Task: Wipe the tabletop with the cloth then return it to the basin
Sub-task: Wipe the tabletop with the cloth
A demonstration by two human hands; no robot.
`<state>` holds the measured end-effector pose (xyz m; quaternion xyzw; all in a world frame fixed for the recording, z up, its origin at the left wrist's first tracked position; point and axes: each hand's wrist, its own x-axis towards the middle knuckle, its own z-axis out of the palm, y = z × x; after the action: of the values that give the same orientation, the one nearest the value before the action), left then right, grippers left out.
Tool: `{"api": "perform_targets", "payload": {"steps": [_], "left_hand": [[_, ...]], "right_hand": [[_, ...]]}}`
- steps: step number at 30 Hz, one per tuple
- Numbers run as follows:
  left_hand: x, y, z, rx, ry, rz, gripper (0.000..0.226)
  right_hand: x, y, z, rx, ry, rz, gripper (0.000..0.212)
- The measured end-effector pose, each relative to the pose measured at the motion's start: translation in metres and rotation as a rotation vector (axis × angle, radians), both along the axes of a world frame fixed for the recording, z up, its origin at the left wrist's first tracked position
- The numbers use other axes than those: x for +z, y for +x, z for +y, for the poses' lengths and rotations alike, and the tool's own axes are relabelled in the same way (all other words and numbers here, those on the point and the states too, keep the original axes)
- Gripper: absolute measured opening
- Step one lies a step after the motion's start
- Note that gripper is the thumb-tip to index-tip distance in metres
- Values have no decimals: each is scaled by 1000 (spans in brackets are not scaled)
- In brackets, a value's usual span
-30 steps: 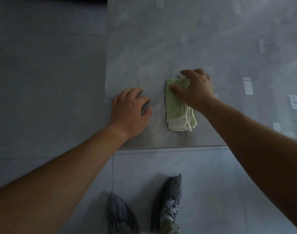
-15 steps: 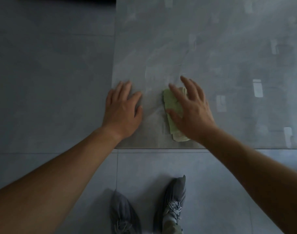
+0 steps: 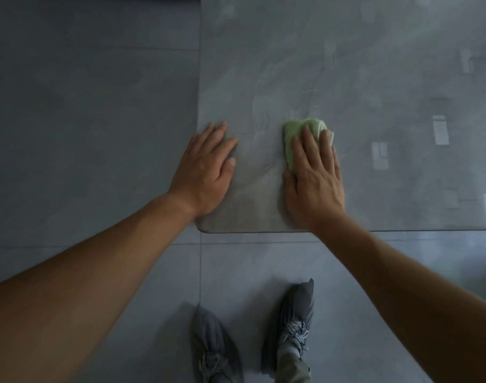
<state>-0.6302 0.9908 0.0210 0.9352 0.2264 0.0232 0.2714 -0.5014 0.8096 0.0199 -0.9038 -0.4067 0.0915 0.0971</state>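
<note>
A light green cloth [image 3: 297,131] lies bunched on the grey tabletop [image 3: 333,64], near its front left corner. My right hand [image 3: 315,178] presses flat on top of the cloth, fingers spread, covering most of it. My left hand [image 3: 204,170] rests flat on the tabletop by the left edge, palm down, holding nothing. No basin is in view.
The table's front edge [image 3: 388,230] runs across the middle of the view and its left edge [image 3: 199,78] runs up the frame. Grey tiled floor [image 3: 84,106] lies beyond both. My two grey shoes [image 3: 289,322] stand below the front edge.
My right hand has pushed the cloth away from the front edge, towards the far side, and the cloth has bunched up. My left hand stays flat on the table near the corner.
</note>
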Motion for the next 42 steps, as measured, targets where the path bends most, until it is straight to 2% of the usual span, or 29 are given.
{"api": "perform_targets", "payload": {"steps": [3, 8, 11, 14, 19, 20, 22, 25, 27, 31, 33, 36, 38, 39, 42], "left_hand": [[1, -2, 2, 8, -31, -44, 50], [-7, -4, 2, -53, 86, 31, 56], [-9, -4, 3, -77, 148, 70, 57], [-5, -3, 6, -64, 186, 50, 52], [8, 7, 13, -41, 193, 92, 39], [11, 11, 16, -38, 190, 99, 36], [15, 19, 23, -38, 193, 98, 33], [15, 37, 37, -26, 210, 108, 40], [13, 55, 46, 9, 195, 120, 47], [11, 103, 63, 54, 184, 156, 59], [9, 129, 73, 67, 188, 192, 61], [4, 162, 90, 97, 220, 237, 63], [2, 181, 104, 124, 233, 239, 62], [2, 189, 110, 134, 237, 240, 62], [3, 209, 127, 159, 255, 253, 64]], "right_hand": [[2, -28, -13, 92, 57, 13, 61], [-2, -11, 19, 265, 11, -46, 61], [-4, 23, 45, 122, -11, -46, 61], [-6, 19, 50, 1, -6, -35, 62], [3, 16, 20, 263, -19, -34, 60], [5, 33, 21, 242, -36, -32, 59], [7, 73, 38, 69, -53, -21, 60], [4, 114, 80, -143, -39, 5, 64], [0, 115, 88, -55, -9, -21, 62], [3, 115, 48, 345, -28, -57, 58], [3, 153, 56, 314, -35, -46, 59], [3, 210, 114, 31, -41, -8, 62], [0, 224, 148, -13, -23, -1, 65], [-2, 221, 155, 31, -4, -13, 64], [-7, 202, 136, 350, 27, -51, 62]]}}
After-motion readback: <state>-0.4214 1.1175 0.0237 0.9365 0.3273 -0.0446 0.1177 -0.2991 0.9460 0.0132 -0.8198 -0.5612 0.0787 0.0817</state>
